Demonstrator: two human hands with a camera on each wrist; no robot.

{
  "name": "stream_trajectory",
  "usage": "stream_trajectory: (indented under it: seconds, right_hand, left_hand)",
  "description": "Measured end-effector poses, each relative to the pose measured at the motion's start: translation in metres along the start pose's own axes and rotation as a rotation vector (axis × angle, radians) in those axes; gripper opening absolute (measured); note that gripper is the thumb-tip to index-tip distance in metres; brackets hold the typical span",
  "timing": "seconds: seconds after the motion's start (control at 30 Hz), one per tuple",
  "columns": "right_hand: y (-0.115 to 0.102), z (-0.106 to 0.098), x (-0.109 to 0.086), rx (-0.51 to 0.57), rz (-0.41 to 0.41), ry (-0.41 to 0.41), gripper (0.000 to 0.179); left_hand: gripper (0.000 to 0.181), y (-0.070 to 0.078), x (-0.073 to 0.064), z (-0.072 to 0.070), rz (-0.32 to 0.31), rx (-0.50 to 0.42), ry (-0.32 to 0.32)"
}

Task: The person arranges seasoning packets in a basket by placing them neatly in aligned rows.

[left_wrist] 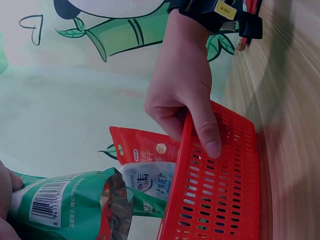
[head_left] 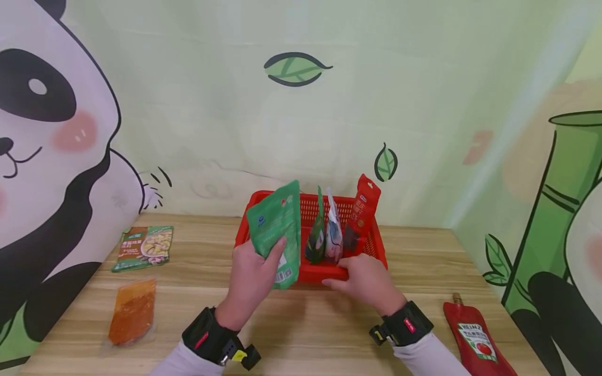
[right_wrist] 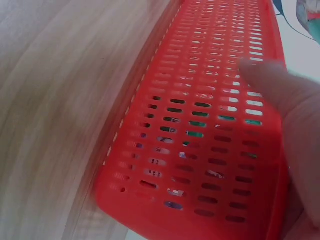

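Note:
My left hand (head_left: 249, 271) grips a green foil pouch (head_left: 278, 230) between thumb and fingers, above the left part of a red plastic basket (head_left: 308, 272). A barcode and an edge of the pouch (left_wrist: 55, 205) show in the left wrist view. With thumb outside and fingers over the rim, my right hand (head_left: 369, 279) holds the basket's near side. Upright in the basket stand a dark green packet (head_left: 317, 235), a white packet (head_left: 334, 230) and a red snack packet (head_left: 363, 209). The right wrist view shows the basket's slotted wall (right_wrist: 200, 125) and the thumb.
At left on the wooden table (head_left: 197, 303) lie a green and brown food packet (head_left: 145, 247) and a clear bag of orange-red seasoning (head_left: 133, 312). A red ketchup pouch (head_left: 475, 334) with a spout lies at right. A printed backdrop (head_left: 211, 104) rises behind the table.

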State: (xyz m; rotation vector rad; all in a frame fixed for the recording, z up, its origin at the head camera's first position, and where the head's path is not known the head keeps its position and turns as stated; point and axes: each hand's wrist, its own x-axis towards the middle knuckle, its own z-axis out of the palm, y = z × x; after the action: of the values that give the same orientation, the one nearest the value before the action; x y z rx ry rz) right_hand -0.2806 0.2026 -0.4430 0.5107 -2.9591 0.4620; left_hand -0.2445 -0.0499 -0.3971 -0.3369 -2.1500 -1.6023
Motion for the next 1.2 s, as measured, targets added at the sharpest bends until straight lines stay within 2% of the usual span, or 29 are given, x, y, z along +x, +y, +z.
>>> stream_trajectory:
  seconds: [0.23, 0.47, 0.7, 0.87, 0.97, 1.1, 1.2]
  right_hand:
    - [0.001, 0.001, 0.004, -0.147, -0.03, 0.029, 0.017]
    - [0.003, 0.002, 0.006, -0.161, -0.038, 0.028, 0.018]
    - [0.004, 0.004, 0.006, -0.177, -0.053, 0.056, 0.017]
    - [0.005, 0.006, 0.004, -0.194, -0.083, 0.094, 0.017]
    - [0.005, 0.006, 0.004, -0.209, -0.1, 0.118, 0.019]
    - [0.005, 0.006, 0.003, -0.205, -0.099, 0.111, 0.02]
    - [0.005, 0.005, 0.003, -0.199, -0.099, 0.104, 0.02]
  left_hand:
    - [0.029, -0.004, 0.015, 0.005, -0.013, 0.079, -0.019]
    - [0.03, -0.012, 0.036, 0.012, -0.077, 0.115, -0.037]
    - [0.028, -0.02, 0.062, 0.02, -0.089, 0.179, -0.053]
    - [0.028, -0.026, 0.079, 0.027, -0.169, 0.215, -0.12]
    - [0.028, -0.03, 0.086, 0.03, -0.227, 0.202, -0.161]
    - [0.025, -0.037, 0.095, 0.035, -0.285, 0.197, -0.186]
    - [0.027, -0.042, 0.101, 0.038, -0.307, 0.229, -0.201]
